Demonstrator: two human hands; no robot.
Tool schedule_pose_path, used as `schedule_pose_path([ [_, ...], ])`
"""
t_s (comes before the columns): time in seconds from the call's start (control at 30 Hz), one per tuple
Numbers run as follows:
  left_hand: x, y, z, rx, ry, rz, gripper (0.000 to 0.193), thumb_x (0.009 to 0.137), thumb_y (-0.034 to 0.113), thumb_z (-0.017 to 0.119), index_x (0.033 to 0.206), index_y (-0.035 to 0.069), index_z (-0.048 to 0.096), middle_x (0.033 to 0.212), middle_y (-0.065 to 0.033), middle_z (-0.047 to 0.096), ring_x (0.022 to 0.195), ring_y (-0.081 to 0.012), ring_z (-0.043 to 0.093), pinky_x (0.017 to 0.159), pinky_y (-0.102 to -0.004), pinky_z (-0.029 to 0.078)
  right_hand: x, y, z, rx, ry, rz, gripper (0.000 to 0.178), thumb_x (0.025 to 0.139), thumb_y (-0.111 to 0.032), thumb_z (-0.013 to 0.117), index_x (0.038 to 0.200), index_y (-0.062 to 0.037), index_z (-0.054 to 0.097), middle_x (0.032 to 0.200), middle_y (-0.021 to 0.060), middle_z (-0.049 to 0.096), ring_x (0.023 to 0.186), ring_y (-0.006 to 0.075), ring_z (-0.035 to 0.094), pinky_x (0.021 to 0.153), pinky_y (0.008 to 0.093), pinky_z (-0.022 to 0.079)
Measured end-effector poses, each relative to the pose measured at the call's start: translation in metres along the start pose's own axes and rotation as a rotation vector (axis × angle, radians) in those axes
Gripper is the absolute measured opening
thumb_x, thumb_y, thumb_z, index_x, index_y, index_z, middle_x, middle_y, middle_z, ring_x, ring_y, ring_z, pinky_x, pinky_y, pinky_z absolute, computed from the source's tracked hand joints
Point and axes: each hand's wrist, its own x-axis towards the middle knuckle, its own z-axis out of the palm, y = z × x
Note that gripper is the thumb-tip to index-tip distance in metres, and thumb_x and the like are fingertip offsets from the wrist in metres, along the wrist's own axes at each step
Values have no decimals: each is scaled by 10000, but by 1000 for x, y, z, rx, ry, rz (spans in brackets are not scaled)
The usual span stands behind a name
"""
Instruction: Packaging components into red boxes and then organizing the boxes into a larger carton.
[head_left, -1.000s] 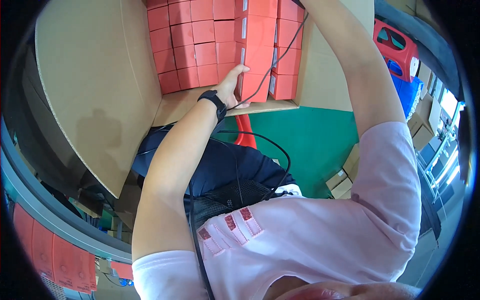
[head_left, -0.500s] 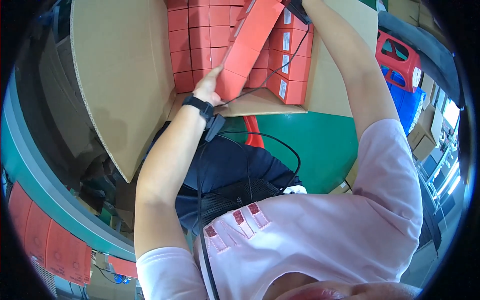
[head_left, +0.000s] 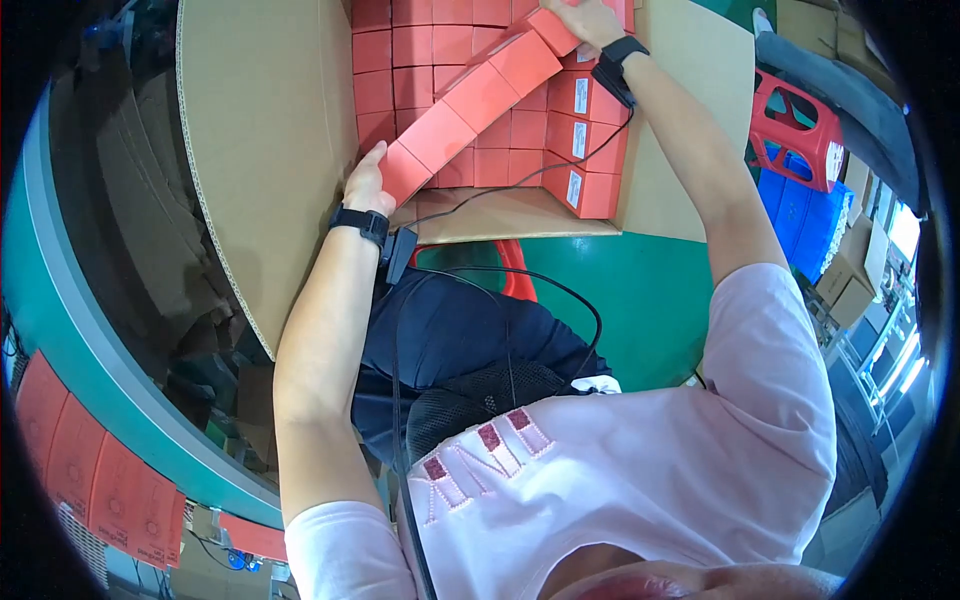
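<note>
Several small red boxes form a slanting row, pressed end to end between my two hands. My left hand is closed on the row's near left end, thumb up along the side. At the far right end, my right hand grips the last box from above. The row is over an open cardboard carton. Inside that carton, more red boxes stand in tight stacks, and a right-hand column carries white labels. Black straps with small devices circle both wrists.
A black cable runs across the carton's front. Its tall left flap stands out beside my left arm. Under the front edge shows a red stool leg on the green floor. A red stool and blue crate stand at right.
The row has swung from steep to a flatter slant. My left hand has moved left with its near end, and my right hand has come down further into view with the far end.
</note>
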Motion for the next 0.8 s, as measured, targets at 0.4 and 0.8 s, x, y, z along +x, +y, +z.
schedule_pose_path([
  [0.4,11,0,4,157,102,-221,390,902,458,695,1138,148,685,1200,-53,712,1039,-278,681,926,-582,501,10,42,29,294,-144,179,993,748,-661,719,1300,141,521,1312,293,574,1046,382,697,691,419,646],
  [0.8,-61,12,13,-5,-148,-21,438,913,263,725,1252,19,594,1231,-162,671,1061,-309,692,948,-501,548,-35,22,-59,414,200,15,982,731,-494,842,1411,111,470,1143,216,688,950,252,724,655,322,603],
])
